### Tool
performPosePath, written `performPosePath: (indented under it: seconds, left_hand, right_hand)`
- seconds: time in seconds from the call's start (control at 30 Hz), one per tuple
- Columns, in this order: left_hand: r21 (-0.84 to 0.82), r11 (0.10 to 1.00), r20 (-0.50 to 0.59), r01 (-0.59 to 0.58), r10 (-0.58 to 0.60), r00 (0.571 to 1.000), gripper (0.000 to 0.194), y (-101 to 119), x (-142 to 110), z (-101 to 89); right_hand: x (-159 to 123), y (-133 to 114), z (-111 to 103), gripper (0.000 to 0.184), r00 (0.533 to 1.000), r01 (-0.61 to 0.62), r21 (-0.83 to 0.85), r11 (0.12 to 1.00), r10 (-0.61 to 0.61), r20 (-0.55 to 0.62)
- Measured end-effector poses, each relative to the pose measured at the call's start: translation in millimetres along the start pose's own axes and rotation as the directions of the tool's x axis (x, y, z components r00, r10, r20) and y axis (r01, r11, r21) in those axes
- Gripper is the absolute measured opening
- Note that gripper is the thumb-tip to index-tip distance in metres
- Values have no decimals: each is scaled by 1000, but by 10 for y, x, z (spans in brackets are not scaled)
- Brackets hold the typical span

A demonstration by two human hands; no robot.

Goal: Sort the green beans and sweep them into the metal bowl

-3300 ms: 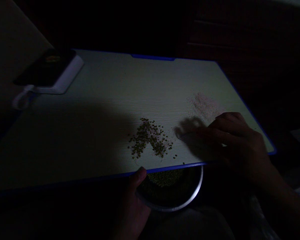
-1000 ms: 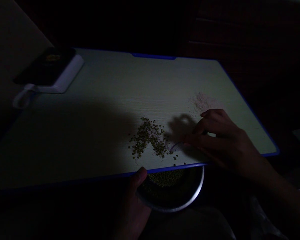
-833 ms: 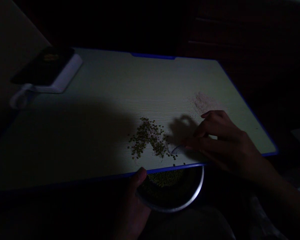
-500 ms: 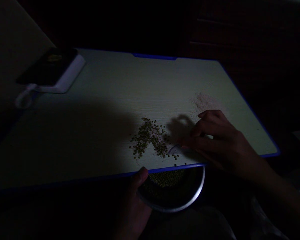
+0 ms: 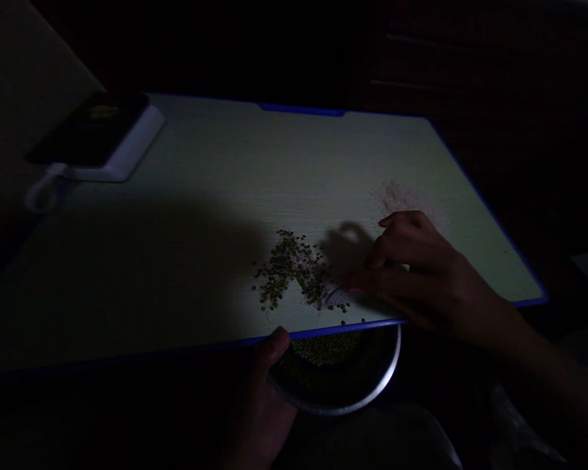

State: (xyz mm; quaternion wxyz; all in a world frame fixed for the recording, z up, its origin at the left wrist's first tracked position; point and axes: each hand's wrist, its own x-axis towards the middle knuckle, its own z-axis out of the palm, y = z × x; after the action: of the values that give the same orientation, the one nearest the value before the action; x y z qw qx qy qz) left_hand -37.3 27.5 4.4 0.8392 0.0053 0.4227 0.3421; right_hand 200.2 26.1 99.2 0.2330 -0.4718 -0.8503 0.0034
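The scene is very dark. A loose heap of small green beans (image 5: 285, 267), mixed with pale pinkish grains, lies near the front edge of a pale table (image 5: 274, 163) with a blue rim. My right hand (image 5: 421, 274) rests on the table just right of the heap and pinches a small pale spoon-like tool (image 5: 337, 297) whose tip touches the heap's right side. My left hand (image 5: 262, 398) grips the rim of a round metal bowl (image 5: 383, 384), held under the table's front edge. The bowl has green beans in it.
A small patch of pinkish grains (image 5: 402, 196) lies behind my right hand. At the far left corner a dark phone (image 5: 91, 130) lies on a white box (image 5: 127, 153), with a white cable loop (image 5: 42, 192) beside it. The surroundings are black.
My right hand has slid left along the table, bringing the pale tool's tip from clear of the heap to its right side. The left hand and bowl have stayed put.
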Motion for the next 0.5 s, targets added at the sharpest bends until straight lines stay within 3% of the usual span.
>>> performPosePath:
  seconds: [0.2, 0.5]
  left_hand:
    - [-61, 998, -230, 11, -24, 973, 27, 47, -62, 79]
    - [-4, 999, -175, 39, -39, 984, 35, -2, -6, 50]
  right_hand:
    - [-72, -34, -47, 12, 1000, -11, 36, 999, 11, -17]
    - [-136, -46, -44, 14, 1000, -17, 52, 998, 17, 9]
